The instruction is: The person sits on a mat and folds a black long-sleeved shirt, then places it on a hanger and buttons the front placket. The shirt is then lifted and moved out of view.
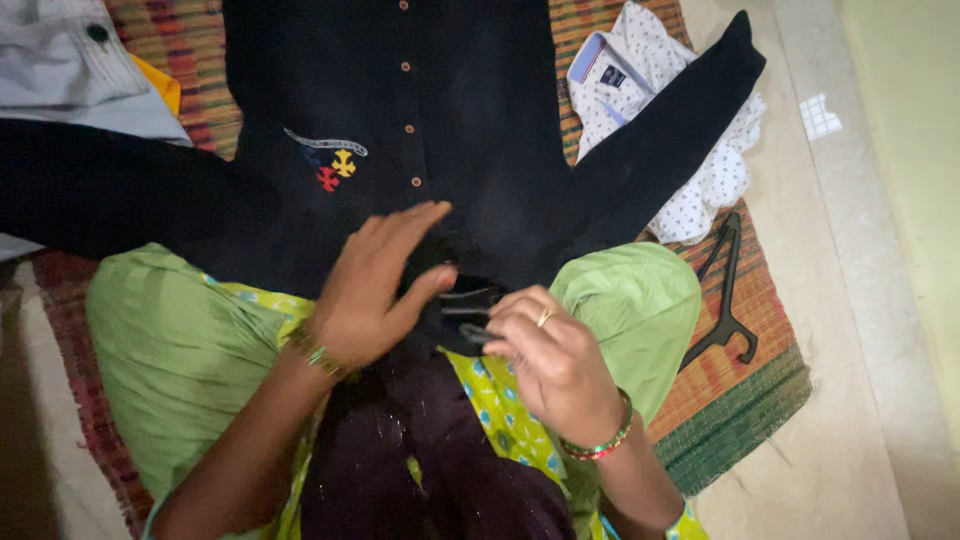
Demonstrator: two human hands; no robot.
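Note:
A black long-sleeved shirt (pixel 450 120) with small brown buttons and a coloured chest emblem lies spread face up on a woven mat, its collar end toward me. My left hand (pixel 375 290) rests flat on the shirt near the collar, fingers apart. My right hand (pixel 550 355) pinches a black hanger (pixel 470 305) that sits inside the collar opening. Only a small part of that hanger shows.
A second black hanger (pixel 728 295) lies on the striped mat (pixel 740 400) at the right. A white dotted shirt (pixel 690 130) lies under the black sleeve. Grey clothing (pixel 60 60) sits at the top left. My green-clad knees (pixel 170 350) frame the collar. Pale tiled floor (pixel 850 300) lies to the right.

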